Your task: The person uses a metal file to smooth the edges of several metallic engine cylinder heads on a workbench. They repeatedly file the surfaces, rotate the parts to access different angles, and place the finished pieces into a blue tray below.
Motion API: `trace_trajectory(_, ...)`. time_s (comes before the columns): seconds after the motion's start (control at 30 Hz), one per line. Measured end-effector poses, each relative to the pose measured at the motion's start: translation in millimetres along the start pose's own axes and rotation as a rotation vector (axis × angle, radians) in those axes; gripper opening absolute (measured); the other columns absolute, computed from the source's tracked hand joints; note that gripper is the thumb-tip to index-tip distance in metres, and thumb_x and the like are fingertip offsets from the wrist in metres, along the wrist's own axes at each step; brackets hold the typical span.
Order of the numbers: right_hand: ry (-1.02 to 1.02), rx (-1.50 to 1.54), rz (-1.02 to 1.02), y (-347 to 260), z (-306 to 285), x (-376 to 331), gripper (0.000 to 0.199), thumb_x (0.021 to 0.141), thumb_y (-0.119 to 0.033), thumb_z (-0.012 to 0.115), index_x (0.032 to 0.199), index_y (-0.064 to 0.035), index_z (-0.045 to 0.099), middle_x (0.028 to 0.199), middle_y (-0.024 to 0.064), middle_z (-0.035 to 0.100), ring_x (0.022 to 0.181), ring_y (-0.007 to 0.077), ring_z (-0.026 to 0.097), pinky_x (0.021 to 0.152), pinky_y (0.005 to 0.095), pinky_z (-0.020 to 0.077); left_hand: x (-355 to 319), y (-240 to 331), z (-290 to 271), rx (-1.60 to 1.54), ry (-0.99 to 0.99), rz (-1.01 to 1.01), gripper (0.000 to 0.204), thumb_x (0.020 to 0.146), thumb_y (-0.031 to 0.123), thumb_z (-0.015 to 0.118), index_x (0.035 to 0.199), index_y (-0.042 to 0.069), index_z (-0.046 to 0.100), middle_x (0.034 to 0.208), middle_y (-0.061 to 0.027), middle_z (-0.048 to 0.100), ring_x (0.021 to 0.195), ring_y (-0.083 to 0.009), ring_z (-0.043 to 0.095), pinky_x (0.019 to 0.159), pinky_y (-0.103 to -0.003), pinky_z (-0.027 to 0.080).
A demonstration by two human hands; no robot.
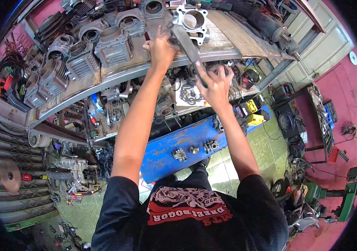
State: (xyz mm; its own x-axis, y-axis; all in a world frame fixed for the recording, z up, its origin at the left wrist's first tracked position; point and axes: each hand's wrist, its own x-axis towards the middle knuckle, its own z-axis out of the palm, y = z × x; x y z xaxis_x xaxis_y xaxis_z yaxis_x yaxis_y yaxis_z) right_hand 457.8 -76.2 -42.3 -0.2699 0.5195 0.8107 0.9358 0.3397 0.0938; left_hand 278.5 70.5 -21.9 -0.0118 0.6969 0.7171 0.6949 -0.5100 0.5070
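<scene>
On the far shelf, upper centre, stands the bare-metal engine cylinder [193, 21], bore facing you, at the shelf's near edge. Your left hand [160, 48] is closed around the far end of a long grey metal tool [188, 48], up against the cylinder's left flank; whether fingers also touch the casting cannot be told. Your right hand [215, 83] holds the tool's near end, fingers partly spread, thumb and palm wrapped on the shaft. Both grips are shut on the tool.

Handling judgement: the cylinder is a cast block, rigid and likely heavy, with sharp-edged fins and lugs and possibly an oily surface. Best taken by the outer body or flange lugs, never by the bore wall. The tool is stiff and slim; a two-handed hold suits it.

Surroundings: a row of dark finned cylinders [113, 44] crowds the shelf to the left, close to your left hand. A lower shelf [178, 96] of gaskets and parts sits under your forearms. Near you, a blue counter [174, 144] carries small carburettor-like pieces [179, 154].
</scene>
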Motion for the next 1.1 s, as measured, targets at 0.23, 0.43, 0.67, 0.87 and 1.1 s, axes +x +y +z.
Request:
trace_trajectory(0.23,0.048,-0.014,-0.001,6,3,36,0.059,0.078,-0.027,0.079,0.135,-0.0303,0.066,0.078,0.0052,0.069,0.095,0.0252,0.06,0.099,0.0585,0.034,1,5,-5,-0.044,0.016,0.058,0.05,0.059,0.019,0.09,0.108,0.016,0.078,0.113,-0.0103,0.076,0.139,-0.0283,0.051,0.092,-0.051,0.027)
trace_trajectory(0.43,-0.013,-0.002,-0.003,58,-17,-17,0.063,0.071,-0.025,0.081,0.132,-0.0301,0.069,0.078,0.0,0.067,0.095,0.0234,0.058,0.099,0.0556,0.0344,-1,14,-11,0.018,0.017,0.015,0.056,0.055,0.026,0.087,0.11,0.02,0.078,0.147,-0.0193,0.055,0.11,-0.0344,0.069,0.098,-0.048,0.035)
trace_trajectory(0.67,-0.064,-0.05,-0.123,49,-18,16,0.063,0.074,-0.025,0.079,0.136,-0.032,0.066,0.08,-0.0008,0.067,0.093,0.0221,0.056,0.101,0.0513,0.035,2,7,-3,0.056,-0.023,-0.013,0.057,0.058,0.03,0.085,0.115,0.025,0.077,0.148,-0.0199,0.054,0.106,-0.0322,0.07,0.096,-0.047,0.034)
trace_trajectory(0.87,-0.054,-0.067,0.031,68,-26,-22,0.057,0.074,-0.021,0.078,0.131,-0.0244,0.07,0.077,-0.0007,0.066,0.091,0.0227,0.057,0.099,0.0491,0.0364,1,1,2,0.079,0.006,-0.021,0.061,0.057,0.032,0.086,0.118,0.026,0.077,0.151,-0.0171,0.052,0.104,-0.0321,0.07,0.096,-0.047,0.034)
trace_trajectory(1.1,0.152,0.047,-0.043,-4,-27,37,0.06,0.072,-0.02,0.08,0.131,-0.0236,0.07,0.072,-0.0007,0.068,0.087,0.0215,0.058,0.098,0.0486,0.0363,0,3,2,0.024,0.024,-0.005,0.062,0.056,0.037,0.089,0.116,0.021,0.077,0.141,-0.0235,0.058,0.12,-0.0352,0.061,0.096,-0.05,0.029)
